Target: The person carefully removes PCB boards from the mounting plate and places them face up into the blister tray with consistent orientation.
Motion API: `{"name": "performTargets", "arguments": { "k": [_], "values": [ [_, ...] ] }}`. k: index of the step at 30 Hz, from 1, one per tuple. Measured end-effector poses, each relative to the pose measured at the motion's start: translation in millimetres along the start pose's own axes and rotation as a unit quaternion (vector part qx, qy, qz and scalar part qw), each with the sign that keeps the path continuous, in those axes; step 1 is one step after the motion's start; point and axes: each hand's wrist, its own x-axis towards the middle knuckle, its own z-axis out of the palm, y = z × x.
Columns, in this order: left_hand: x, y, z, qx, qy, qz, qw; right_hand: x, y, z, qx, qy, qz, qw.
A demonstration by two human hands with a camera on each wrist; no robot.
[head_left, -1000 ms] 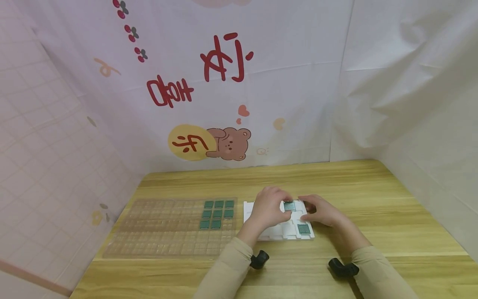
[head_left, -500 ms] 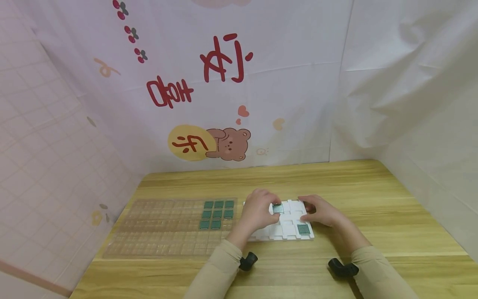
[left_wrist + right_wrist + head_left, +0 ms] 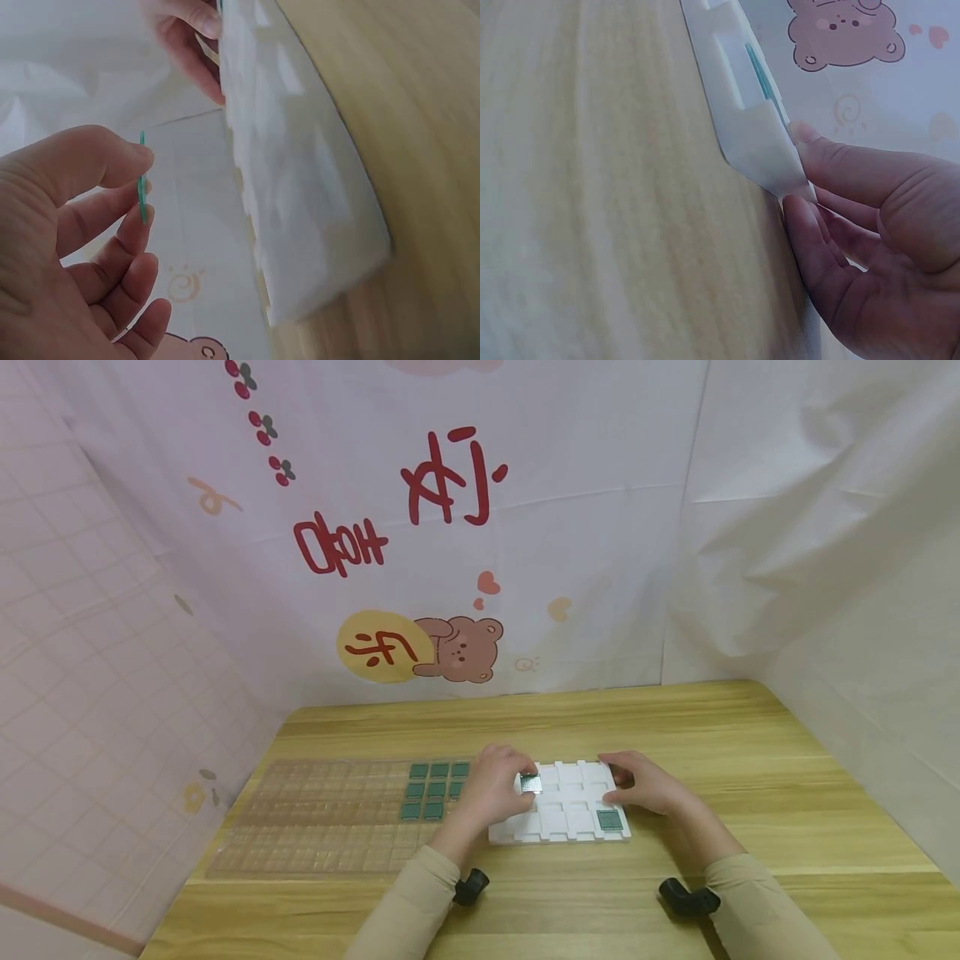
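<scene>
A thin, square green chip (image 3: pixel 531 784) with a grid of pale dots is pinched between the thumb and fingers of my left hand (image 3: pixel 491 787), over the left part of a white compartment tray (image 3: pixel 581 818). Edge-on in the left wrist view, the chip (image 3: pixel 142 199) shows as a narrow green strip apart from the tray. My right hand (image 3: pixel 647 783) grips the tray's right end, its thumb and fingers at the corner in the right wrist view. Another green chip (image 3: pixel 610 820) lies in the tray's front right pocket.
Left of the white tray lies a clear plastic tray (image 3: pixel 300 827) with many pockets. Several green chips (image 3: pixel 416 790) sit at its right side, partly behind my left hand. Black wrist mounts (image 3: pixel 471 887) stick out near the sleeves. Cloth walls stand behind and beside the wooden table (image 3: pixel 585 910).
My left hand has moved left across the white tray with the pinched chip, uncovering the tray's middle pockets. The right hand has stayed at the tray's right end.
</scene>
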Motion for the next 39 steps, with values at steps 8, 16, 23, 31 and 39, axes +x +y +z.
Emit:
{"name": "performTargets", "arguments": {
  "k": [8, 16, 23, 31, 39],
  "values": [
    [-7.7, -21.0, -0.7, 0.032, -0.017, -0.003, 0.9993, 0, 0, 0.4, 0.002, -0.001, -0.006, 1.000],
    [-15.8, -38.2, -4.8, 0.050, -0.015, 0.005, 0.9987, -1, -2, -0.1, 0.004, 0.002, -0.006, 1.000],
    [-23.0, -53.8, -12.8, 0.062, -0.019, 0.012, 0.9978, -1, 0, 0.4, 0.003, 0.003, -0.002, 1.000],
    [-32.2, -68.4, -21.9, 0.050, -0.022, 0.012, 0.9985, 0, 1, 0.6, 0.005, 0.002, -0.003, 1.000],
    [-44.2, -77.8, -23.8, 0.031, -0.039, -0.011, 0.9987, -2, 1, -0.5, -0.002, 0.008, -0.016, 1.000]
  ]
}}
